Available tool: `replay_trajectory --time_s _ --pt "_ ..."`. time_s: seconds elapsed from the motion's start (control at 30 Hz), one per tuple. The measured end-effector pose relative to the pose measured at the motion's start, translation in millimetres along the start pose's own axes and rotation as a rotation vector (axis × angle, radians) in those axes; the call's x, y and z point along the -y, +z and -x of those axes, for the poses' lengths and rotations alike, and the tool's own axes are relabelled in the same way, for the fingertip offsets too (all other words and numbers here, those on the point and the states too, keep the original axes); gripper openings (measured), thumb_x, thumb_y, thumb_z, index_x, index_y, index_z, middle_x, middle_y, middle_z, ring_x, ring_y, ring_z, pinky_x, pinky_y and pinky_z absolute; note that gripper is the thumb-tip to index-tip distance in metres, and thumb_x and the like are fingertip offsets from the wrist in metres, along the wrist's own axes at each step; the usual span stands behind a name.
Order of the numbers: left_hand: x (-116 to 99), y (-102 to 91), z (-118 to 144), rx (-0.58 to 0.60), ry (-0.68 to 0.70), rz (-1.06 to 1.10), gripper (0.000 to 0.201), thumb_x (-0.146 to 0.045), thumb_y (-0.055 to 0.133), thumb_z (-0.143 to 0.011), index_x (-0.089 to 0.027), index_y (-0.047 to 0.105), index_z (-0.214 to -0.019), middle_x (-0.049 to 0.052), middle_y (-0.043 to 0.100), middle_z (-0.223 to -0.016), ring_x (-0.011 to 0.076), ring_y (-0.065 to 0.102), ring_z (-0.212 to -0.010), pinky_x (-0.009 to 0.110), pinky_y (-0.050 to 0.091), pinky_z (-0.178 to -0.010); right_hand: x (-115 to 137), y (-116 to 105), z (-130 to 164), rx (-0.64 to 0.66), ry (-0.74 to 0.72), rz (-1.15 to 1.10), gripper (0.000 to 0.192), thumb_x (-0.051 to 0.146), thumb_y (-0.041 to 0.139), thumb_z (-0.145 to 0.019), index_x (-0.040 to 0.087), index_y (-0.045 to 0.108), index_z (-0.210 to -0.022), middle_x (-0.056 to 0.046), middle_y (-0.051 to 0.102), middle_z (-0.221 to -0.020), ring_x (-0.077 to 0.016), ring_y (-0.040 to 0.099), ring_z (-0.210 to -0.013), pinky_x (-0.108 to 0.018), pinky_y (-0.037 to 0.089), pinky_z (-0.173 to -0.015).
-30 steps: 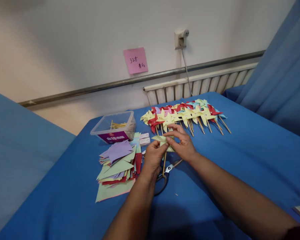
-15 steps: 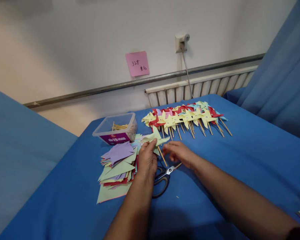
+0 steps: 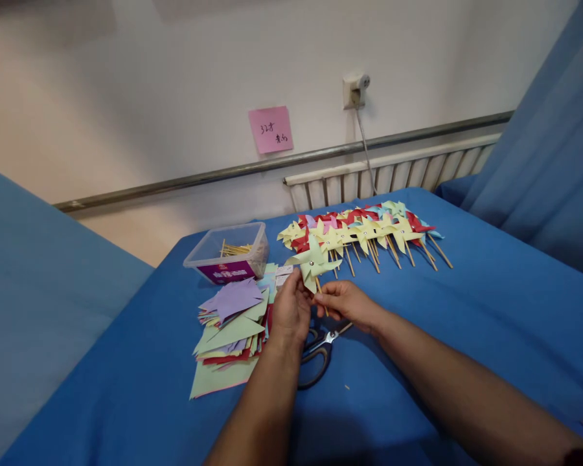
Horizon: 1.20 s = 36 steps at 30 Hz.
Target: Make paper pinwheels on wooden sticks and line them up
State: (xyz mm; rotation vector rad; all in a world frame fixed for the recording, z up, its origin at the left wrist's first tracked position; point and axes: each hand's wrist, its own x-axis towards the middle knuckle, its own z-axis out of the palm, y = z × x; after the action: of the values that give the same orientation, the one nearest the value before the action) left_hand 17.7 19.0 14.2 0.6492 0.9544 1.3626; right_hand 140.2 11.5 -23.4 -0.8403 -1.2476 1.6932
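Observation:
A pale green paper pinwheel (image 3: 312, 263) on a thin wooden stick faces me, with a small round pin at its centre. My right hand (image 3: 347, 301) pinches the stick just below the blades. Close by on the left is my left hand (image 3: 291, 307), its fingers loosely curled and apart beside the lower blades; whether it touches the paper is unclear. Under the hands lies a pair of scissors (image 3: 320, 362) with dark handles, its blades partly hidden by my right hand. A stack of cut coloured paper (image 3: 233, 323) sits left of my left hand.
A clear plastic box (image 3: 226, 259) with wooden sticks stands behind the paper. Finished pinwheels (image 3: 366, 230) lie in rows at the back right of the blue-covered table (image 3: 466, 310). Behind are a radiator (image 3: 398, 168), a rail and a plugged-in cable; blue curtains hang at both sides.
The pinwheel has turned to face me, its blades spread round the pin. My right hand has moved left and taken hold of the stick; my left hand's grip on the paper has loosened.

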Motion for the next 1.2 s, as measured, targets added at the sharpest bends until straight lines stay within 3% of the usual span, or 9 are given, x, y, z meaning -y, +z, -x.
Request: replay_trajectory --time_s 0.13,0.37,0.5,0.63,0.87,1.07,1.13,1.2 --pt "1.3 -0.6 0.9 0.059 0.037 0.050 0.023 -0.030 0.076 -0.067 -0.017 0.060 -0.076 -0.003 0.060 -0.067 0.0109 0.055 -0.057 0.022 0.037 -0.049 1.0 0.2 1.1 0.036 0.009 0.020 0.038 0.053 0.067 -0.073 0.015 0.066 -0.075 0.001 0.063 -0.057 -0.0059 0.041 -0.040 -0.020 0.025 -0.040" --pt "1.3 1.3 3.1 -0.030 0.089 -0.017 0.026 -0.026 0.081 -0.061 -0.015 0.061 -0.073 -0.002 0.065 -0.069 0.0102 0.058 -0.060 0.023 0.043 -0.060 -1.1 0.0 2.6 0.093 0.051 0.078 0.039 0.055 0.065 -0.075 0.016 0.066 -0.075 0.000 0.064 -0.060 -0.0053 0.041 -0.039 -0.020 0.026 -0.039" --pt "2.2 0.6 1.5 -0.037 0.102 -0.012 0.026 -0.025 0.081 -0.060 -0.015 0.064 -0.077 0.000 0.068 -0.073 0.0124 0.061 -0.063 0.025 0.045 -0.064 -0.7 -0.5 -2.1 -0.134 -0.086 -0.014 0.035 0.048 0.075 -0.068 0.018 0.063 -0.081 0.003 0.062 -0.064 -0.0061 0.044 -0.044 -0.020 0.032 -0.043" --pt "3.2 0.2 1.4 -0.041 0.087 -0.020 0.027 -0.025 0.082 -0.058 -0.015 0.065 -0.077 0.000 0.068 -0.071 0.0125 0.062 -0.062 0.025 0.045 -0.066 2.0 -3.8 -7.0 -0.308 -0.180 -0.162 0.042 0.042 0.080 -0.062 0.020 0.061 -0.092 0.005 0.060 -0.064 -0.0077 0.046 -0.048 -0.022 0.036 -0.047" --pt "4.5 -0.7 2.5 -0.033 0.084 -0.014 0.021 -0.024 0.080 -0.061 -0.015 0.063 -0.072 -0.001 0.067 -0.068 0.0111 0.059 -0.059 0.024 0.044 -0.062 5.3 -8.8 -7.3 -0.378 -0.224 -0.202 0.031 0.041 0.079 -0.064 0.019 0.064 -0.079 0.003 0.059 -0.063 -0.0075 0.046 -0.049 -0.023 0.036 -0.049" --pt "5.0 -0.3 1.8 -0.093 0.056 -0.016 0.022 -0.023 0.081 -0.057 -0.015 0.062 -0.065 -0.001 0.066 -0.062 0.0123 0.059 -0.058 0.026 0.045 -0.064 6.9 -10.9 -8.4 -0.473 -0.212 -0.236 0.034 0.047 0.077 -0.065 0.018 0.063 -0.077 0.003 0.059 -0.061 -0.0074 0.045 -0.047 -0.022 0.034 -0.045" --pt "4.5 -0.4 1.1 -0.126 0.067 -0.019 0.023 -0.023 0.081 -0.054 -0.015 0.060 -0.062 -0.002 0.064 -0.060 0.0122 0.059 -0.058 0.025 0.045 -0.063 7.2 -11.0 -7.2 -0.522 -0.163 -0.262 0.036 0.052 0.071 -0.069 0.018 0.061 -0.078 0.002 0.060 -0.061 -0.0071 0.045 -0.044 -0.021 0.031 -0.041" --pt "3.7 -0.7 0.3 -0.140 0.078 -0.018 0.024 -0.023 0.081 -0.054 -0.015 0.060 -0.062 -0.003 0.063 -0.060 0.0121 0.059 -0.059 0.025 0.044 -0.063 6.9 -9.6 -4.1 -0.478 -0.038 -0.224 0.035 0.052 0.066 -0.073 0.018 0.058 -0.077 0.000 0.063 -0.062 -0.0067 0.044 -0.040 -0.020 0.027 -0.036"
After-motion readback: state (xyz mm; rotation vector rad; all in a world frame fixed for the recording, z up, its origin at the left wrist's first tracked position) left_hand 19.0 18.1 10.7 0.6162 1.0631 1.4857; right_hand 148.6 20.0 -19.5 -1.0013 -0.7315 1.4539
